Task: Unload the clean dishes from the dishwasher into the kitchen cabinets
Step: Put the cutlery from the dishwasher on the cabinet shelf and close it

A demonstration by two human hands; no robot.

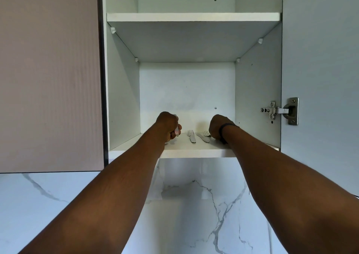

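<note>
Both arms reach up into an open white wall cabinet. My left hand (168, 125) is curled around a small pale utensil (176, 131) with a pinkish mark, just above the bottom shelf (194, 153). A silver fork (191, 136) lies on that shelf between the hands. A second fork (203, 136) lies beside it, its tines touching my right hand (217, 126). My right hand is fisted with a dark band at the wrist; what its fingers hold is hidden behind the knuckles.
An upper shelf (193, 17) spans the cabinet overhead. The open door (320, 78) stands at the right on a metal hinge (279, 110). A closed pinkish cabinet door (50, 74) is at the left. A marble-patterned wall (194, 205) runs below the cabinets.
</note>
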